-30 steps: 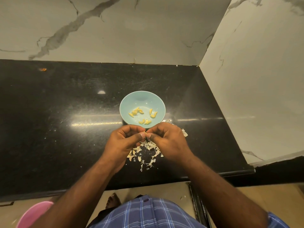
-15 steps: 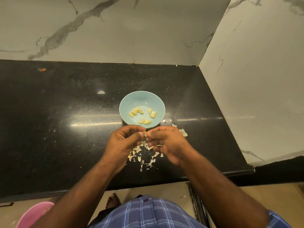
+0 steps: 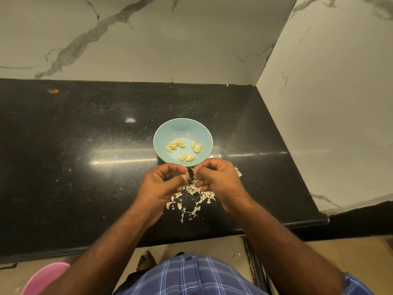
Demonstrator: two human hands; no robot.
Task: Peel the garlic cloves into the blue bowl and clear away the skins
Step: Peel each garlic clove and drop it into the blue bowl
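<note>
1. Garlic clove (image 3: 187,174): small, pale yellow-tan, pinched at the left hand's thumb and fingertips, held in the air just in front of the near rim of the bowl. Only its tip shows; whether skin is still on it is too small to tell.
2. Left hand (image 3: 163,184): fingers curled, thumb pressed toward the forefinger, pinching the clove.
3. Right hand (image 3: 217,179): fingers curled inward, tips close to the left hand's, thumb and forefinger nipped together on a thin pale bit of skin (image 3: 194,170). The two hands nearly touch at the fingertips.
4. Blue bowl (image 3: 163,133): light blue, round, upright on the counter, just beyond the hands. The near rim is partly hidden by the knuckles.
5. Peeled cloves (image 3: 184,150): about ten or so, small, yellow, curved, loose on the bowl's floor in three small clusters.
6. Garlic skins (image 3: 189,201): papery off-white flakes scattered in a loose pile on the counter, directly under and just behind the hands. One larger flake (image 3: 238,171) lies just right of the right hand.
7. Countertop (image 3: 85,167): black polished stone, speckled, with light reflections.
8. Walls (image 3: 148,39): white marble with grey veins, behind and to the right.
9. Near edge: blue plaid clothing (image 3: 187,275), a bare foot (image 3: 145,259), a pink object (image 3: 42,277) bottom left.
</note>
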